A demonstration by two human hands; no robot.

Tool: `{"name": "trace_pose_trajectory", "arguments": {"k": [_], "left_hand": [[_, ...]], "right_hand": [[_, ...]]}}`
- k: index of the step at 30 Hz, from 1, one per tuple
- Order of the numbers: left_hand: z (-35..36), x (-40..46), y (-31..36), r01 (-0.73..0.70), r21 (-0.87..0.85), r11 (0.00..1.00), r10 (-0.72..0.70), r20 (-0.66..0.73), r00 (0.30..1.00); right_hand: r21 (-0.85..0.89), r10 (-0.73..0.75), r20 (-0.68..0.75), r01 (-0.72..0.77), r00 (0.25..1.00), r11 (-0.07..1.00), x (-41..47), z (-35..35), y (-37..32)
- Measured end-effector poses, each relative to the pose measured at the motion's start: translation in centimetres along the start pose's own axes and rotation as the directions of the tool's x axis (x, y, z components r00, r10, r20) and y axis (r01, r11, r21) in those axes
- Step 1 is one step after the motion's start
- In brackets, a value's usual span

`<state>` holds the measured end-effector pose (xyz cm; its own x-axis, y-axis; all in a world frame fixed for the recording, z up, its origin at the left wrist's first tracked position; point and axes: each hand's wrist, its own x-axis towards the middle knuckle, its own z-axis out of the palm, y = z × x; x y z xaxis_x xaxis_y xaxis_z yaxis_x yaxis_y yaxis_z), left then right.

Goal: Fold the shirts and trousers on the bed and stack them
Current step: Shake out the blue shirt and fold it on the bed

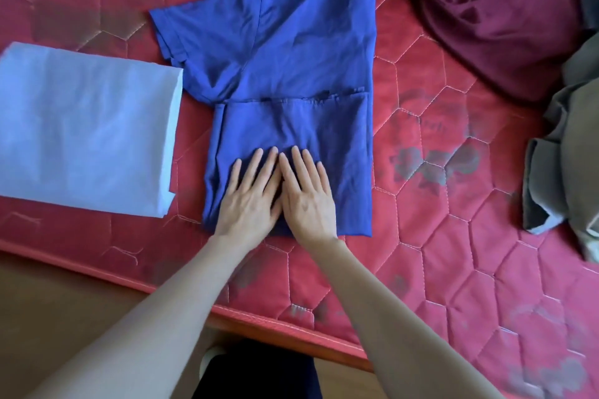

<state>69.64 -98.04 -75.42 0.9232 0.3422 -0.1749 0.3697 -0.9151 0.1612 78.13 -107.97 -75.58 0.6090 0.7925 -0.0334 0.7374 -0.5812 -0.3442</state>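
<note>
Two hands lie flat on the blue shirt [291, 74], which serves as the landmark here, spread near the middle of the red quilted mattress [453, 204]. The left hand [249, 194] and the right hand [308, 194] rest side by side, touching, on the shirt's near half; the fingers are straight and loose, pressing the cloth down rather than gripping anything.

The shirt looks half done. It is folded lengthwise, so one sleeve sticks out on its left side and a straight fold edge runs down its right side, and the hem has been brought up to about the middle, where its stitched edge crosses the body. The collar end, on the far side from the hands, is not yet folded in. My reading is that the hands are smoothing this fold before the last one.

Just beside the shirt on its left lies a folded pale blue garment [84, 126], a neat rectangle that seems finished and would be the base of the stack. To the shirt's right and farther off lies a crumpled maroon garment [499, 16], and right of that, at the frame edge, a rumpled olive-grey garment [564, 155]; both appear unfolded. So roughly one item is done, one is under way, and at least two remain, with stacking still to come.

No brand, label or legible writing shows on any cloth or on the mattress.
</note>
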Motion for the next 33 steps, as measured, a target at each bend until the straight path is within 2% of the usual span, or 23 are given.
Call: {"name": "trace_pose_trajectory", "arguments": {"k": [3,7,10,11,13,15,16,19,22,24,28,30,33], "left_hand": [[0.9,0.0,-3.4,0.002,0.079,0.997,0.000,-0.025,1.000],[0.1,-0.9,-6.3,0.176,0.142,0.974,-0.175,-0.017,0.984],[-0.8,-0.5,-5.8,0.259,0.145,0.955,-0.244,-0.111,0.963],[-1.0,0.0,-5.4,0.231,0.138,0.963,-0.210,-0.151,0.966],[-1.3,1.5,-4.7,0.064,0.141,0.988,-0.039,-0.179,0.983],[-1.2,3.4,-4.4,-0.086,0.149,0.985,0.107,-0.137,0.985],[-1.1,4.3,-4.6,-0.108,0.147,0.983,0.126,-0.121,0.985],[-0.8,6.8,-6.0,-0.019,0.110,0.994,0.031,-0.111,0.993],[-1.4,8.6,-7.6,0.101,0.091,0.991,-0.093,-0.093,0.991],[-1.8,9.0,-7.9,0.111,0.088,0.990,-0.105,-0.068,0.992],[-3.5,9.1,-7.4,0.105,0.060,0.993,-0.104,-0.019,0.994],[-5.3,9.6,-7.9,0.025,0.032,0.999,-0.022,-0.082,0.996],[-8.3,11.0,-11.1,-0.068,-0.010,0.998,0.064,-0.242,0.968]], "right_hand": [[-0.126,0.093,-0.008,-0.093,0.996,0.988,-0.7,0.6,2.5],[-0.163,0.246,-0.015,-0.245,0.969,0.956,-2.5,-0.2,4.6],[-0.147,0.305,-0.056,-0.310,0.951,0.939,-2.0,-1.3,4.6],[-0.144,0.288,-0.077,-0.297,0.954,0.944,-1.2,-1.5,4.2],[-0.137,0.201,-0.099,-0.214,0.974,0.967,1.2,-1.7,3.0],[-0.125,0.096,-0.065,-0.104,0.993,0.987,4.1,-1.4,1.9],[-0.122,0.053,-0.025,-0.056,0.998,0.991,5.5,-1.1,1.7],[-0.177,0.018,0.044,-0.010,0.999,0.984,8.1,0.0,2.6],[-0.206,0.171,-0.056,-0.179,0.984,0.962,8.9,0.2,4.5],[-0.196,0.278,-0.064,-0.285,0.958,0.938,8.8,0.0,5.2],[-0.199,0.371,-0.041,-0.371,0.928,0.907,9.2,-1.0,3.8],[-0.173,0.326,-0.101,-0.340,0.940,0.925,10.0,-1.9,2.0],[-0.094,0.151,-0.122,-0.163,0.981,0.982,11.9,-2.5,-1.6]]}}
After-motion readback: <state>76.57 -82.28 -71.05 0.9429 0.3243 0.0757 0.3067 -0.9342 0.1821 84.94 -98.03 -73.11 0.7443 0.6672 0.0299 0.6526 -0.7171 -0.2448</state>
